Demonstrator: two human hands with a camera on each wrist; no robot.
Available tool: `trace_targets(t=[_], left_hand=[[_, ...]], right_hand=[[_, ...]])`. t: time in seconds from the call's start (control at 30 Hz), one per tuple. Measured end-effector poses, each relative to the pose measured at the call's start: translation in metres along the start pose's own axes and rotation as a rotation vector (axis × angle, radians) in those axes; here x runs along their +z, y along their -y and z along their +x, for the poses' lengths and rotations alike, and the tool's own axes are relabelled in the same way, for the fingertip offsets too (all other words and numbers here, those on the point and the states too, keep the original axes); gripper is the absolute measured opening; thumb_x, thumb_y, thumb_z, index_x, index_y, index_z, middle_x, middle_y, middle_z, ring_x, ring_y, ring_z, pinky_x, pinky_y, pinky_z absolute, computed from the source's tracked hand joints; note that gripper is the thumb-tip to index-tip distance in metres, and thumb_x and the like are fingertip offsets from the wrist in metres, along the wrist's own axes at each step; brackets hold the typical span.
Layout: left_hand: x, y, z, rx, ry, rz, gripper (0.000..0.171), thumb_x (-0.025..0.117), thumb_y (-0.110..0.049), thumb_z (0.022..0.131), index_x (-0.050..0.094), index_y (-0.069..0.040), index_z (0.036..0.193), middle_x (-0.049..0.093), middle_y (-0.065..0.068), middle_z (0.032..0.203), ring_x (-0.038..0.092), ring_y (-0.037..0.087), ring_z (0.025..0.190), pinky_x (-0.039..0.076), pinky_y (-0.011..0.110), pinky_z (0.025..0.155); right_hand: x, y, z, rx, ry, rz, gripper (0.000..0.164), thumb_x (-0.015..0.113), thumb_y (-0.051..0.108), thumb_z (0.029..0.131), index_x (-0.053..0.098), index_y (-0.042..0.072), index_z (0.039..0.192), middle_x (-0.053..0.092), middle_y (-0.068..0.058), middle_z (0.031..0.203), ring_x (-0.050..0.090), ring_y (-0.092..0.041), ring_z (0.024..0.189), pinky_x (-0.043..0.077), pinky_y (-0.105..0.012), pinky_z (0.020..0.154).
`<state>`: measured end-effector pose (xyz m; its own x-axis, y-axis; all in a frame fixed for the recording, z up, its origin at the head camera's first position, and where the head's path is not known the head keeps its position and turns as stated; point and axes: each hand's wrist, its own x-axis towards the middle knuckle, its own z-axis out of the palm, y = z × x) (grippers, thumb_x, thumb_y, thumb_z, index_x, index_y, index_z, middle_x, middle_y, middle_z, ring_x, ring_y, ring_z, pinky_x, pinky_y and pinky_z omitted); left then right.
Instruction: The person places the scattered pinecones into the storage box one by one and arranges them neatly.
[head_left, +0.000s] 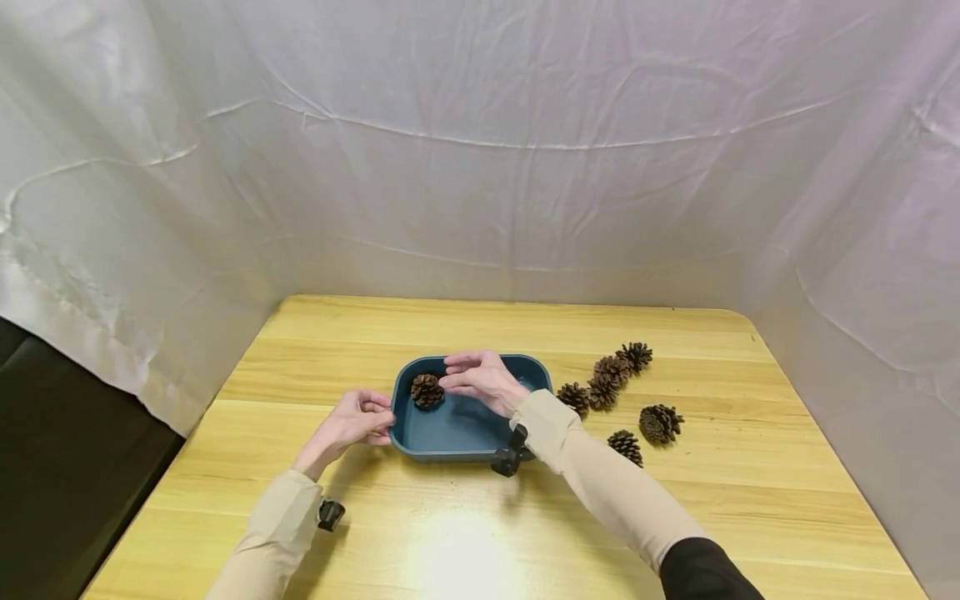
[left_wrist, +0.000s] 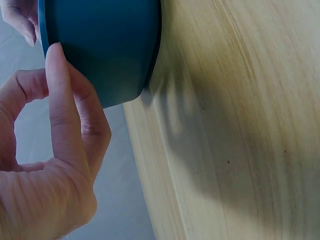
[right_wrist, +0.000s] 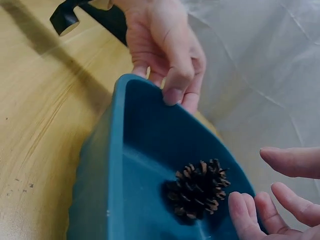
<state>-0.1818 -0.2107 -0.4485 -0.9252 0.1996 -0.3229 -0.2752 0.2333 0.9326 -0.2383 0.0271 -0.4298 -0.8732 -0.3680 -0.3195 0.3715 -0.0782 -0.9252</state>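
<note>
A deep blue rectangular tub [head_left: 457, 433] with rounded corners sits on the wooden table. One brown pine cone [head_left: 427, 392] lies inside, near the left end; the right wrist view shows its open scales. At that end my left hand [head_left: 360, 418] pinches the tub's rim, the thumb on the rim and the fingers against the outer wall. My right hand [head_left: 483, 382] hovers over the tub just right of the pine cone. Its fingers [right_wrist: 297, 202] are spread apart from the thumb, with nothing between them.
To the right of the tub, a row of pine cones [head_left: 603, 390] runs toward the back of the table [head_left: 720, 517]. Two more, a darker pine cone [head_left: 661, 424] and a smaller pine cone [head_left: 626, 447], lie nearer the front. Pale curtains [head_left: 517, 200] hang around the table.
</note>
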Motion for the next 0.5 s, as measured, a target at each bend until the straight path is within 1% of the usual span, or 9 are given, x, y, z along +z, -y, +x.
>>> trace_targets(t=[0.1,0.27,0.5], left_hand=[[0.0,0.0,0.0,-0.003,-0.004,-0.004,0.039,0.058,0.003,0.084,0.045,0.016,0.119,0.058,0.006,0.088,0.06,0.006,0.062,0.063,0.021,0.061],[0.001,0.0,0.0,-0.005,-0.004,-0.014,0.039,0.058,0.003,0.085,0.045,0.015,0.119,0.057,0.006,0.086,0.06,0.006,0.062,0.063,0.02,0.061],[0.001,0.002,0.0,-0.004,-0.006,-0.024,0.037,0.056,0.004,0.085,0.045,0.015,0.119,0.056,0.003,0.085,0.06,0.006,0.062,0.063,0.02,0.06]], right_hand=[[-0.003,0.003,-0.004,-0.009,0.007,0.024,0.049,0.064,-0.013,0.089,0.053,-0.01,0.136,0.054,-0.027,0.129,0.068,-0.013,0.085,0.053,-0.046,0.11],[-0.011,0.008,-0.014,-0.029,0.025,0.029,0.049,0.062,-0.01,0.092,0.051,-0.008,0.139,0.05,-0.03,0.139,0.069,-0.012,0.09,0.048,-0.049,0.115],[-0.022,0.012,-0.022,-0.074,0.032,0.032,0.051,0.064,-0.008,0.091,0.051,-0.006,0.14,0.047,-0.027,0.145,0.068,-0.012,0.094,0.056,-0.04,0.107]])
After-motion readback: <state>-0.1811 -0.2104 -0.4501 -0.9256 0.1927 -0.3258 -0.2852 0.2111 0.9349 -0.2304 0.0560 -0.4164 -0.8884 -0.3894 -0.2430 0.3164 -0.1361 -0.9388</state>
